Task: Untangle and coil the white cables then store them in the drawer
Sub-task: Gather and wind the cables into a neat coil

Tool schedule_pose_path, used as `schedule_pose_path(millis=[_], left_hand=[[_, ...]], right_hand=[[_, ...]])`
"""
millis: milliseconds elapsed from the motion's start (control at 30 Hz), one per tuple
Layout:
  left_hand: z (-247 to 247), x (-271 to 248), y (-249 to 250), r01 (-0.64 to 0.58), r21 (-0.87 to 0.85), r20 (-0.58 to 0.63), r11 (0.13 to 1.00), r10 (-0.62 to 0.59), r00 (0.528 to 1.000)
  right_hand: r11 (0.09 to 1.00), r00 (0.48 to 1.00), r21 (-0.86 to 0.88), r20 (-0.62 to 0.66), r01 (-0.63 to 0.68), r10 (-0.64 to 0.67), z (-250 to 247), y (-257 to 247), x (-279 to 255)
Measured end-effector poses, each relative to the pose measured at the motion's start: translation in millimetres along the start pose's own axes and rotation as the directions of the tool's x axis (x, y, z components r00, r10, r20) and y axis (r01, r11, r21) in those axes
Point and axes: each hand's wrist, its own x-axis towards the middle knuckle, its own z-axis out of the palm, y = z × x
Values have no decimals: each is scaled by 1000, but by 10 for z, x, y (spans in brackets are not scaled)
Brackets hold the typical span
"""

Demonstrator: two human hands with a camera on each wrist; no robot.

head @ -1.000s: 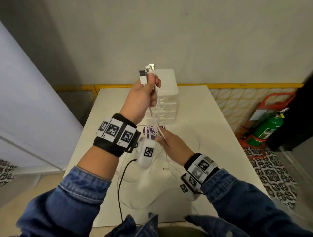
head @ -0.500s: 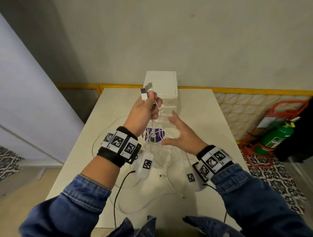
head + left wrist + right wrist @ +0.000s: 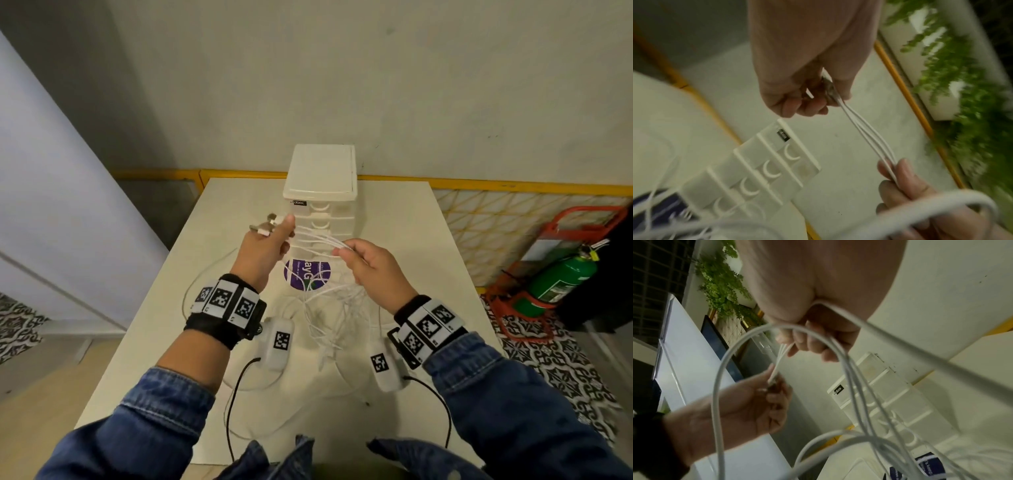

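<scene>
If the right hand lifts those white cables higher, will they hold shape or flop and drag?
Likely floppy: the white cables sag between the left hand and the right hand, and loose loops hang onto the table. They look thin and light, so lifting should be easy. The tangled slack would probably trail and may snag near the drawer unit.

Green fire extinguisher (image 3: 561,275) on red stand right of table; purple round sticker (image 3: 307,274) on tabletop; hanging ferns (image 3: 953,91)
</scene>
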Motion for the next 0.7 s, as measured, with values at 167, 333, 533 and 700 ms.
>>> schedule_pose_path(millis=[167, 333, 533, 700], left_hand=[[-64, 62, -276, 269, -8, -126, 963, -268, 955], [-165, 59, -154, -76, 257, -233, 963, 138, 963], [186, -112, 15, -323, 271, 510, 907, 149, 847], [147, -85, 22, -209, 286, 529, 935, 28, 848]], right_hand=[[986, 999, -160, 1, 40, -40, 23, 18, 47], [968, 997, -241, 42, 74, -66, -8, 49, 74], [964, 986, -208, 39, 168, -163, 44, -18, 124], [959, 983, -217, 16, 183, -184, -90, -3, 178]])
